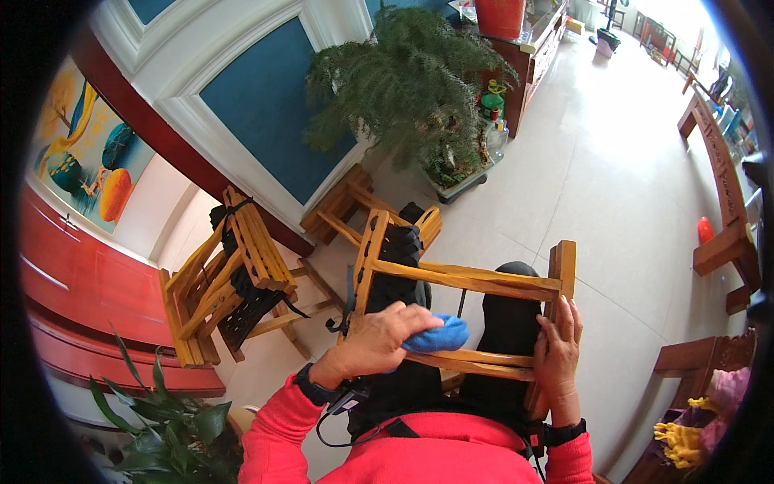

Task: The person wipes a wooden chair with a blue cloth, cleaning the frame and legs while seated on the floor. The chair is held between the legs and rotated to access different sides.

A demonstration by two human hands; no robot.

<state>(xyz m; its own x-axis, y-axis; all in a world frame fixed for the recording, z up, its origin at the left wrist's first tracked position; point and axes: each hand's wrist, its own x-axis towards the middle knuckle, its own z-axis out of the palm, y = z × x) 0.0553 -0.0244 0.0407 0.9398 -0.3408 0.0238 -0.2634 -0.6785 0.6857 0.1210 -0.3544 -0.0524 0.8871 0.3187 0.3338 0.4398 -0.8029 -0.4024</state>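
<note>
Across my lap lies a wooden folding stool (465, 275) with a black woven strap seat (393, 245) bunched at its left end. My left hand (387, 336) grips a folded blue cloth (438, 334) just above the stool's near rail. On the right, my right hand (559, 345) clasps the stool's end bar (562, 266), fingers laid over the wood. My knees in black trousers show between the rails. Part of the stool's near left side is hidden behind my left hand.
Several folded wooden stools (242, 272) stand to the left, bound with black straps. Ahead are another small wooden stool (338, 209) and a feathery plant in a planter (465, 175). A leafy plant (169, 423) is at lower left. Carved wooden furniture (719, 175) lines the right.
</note>
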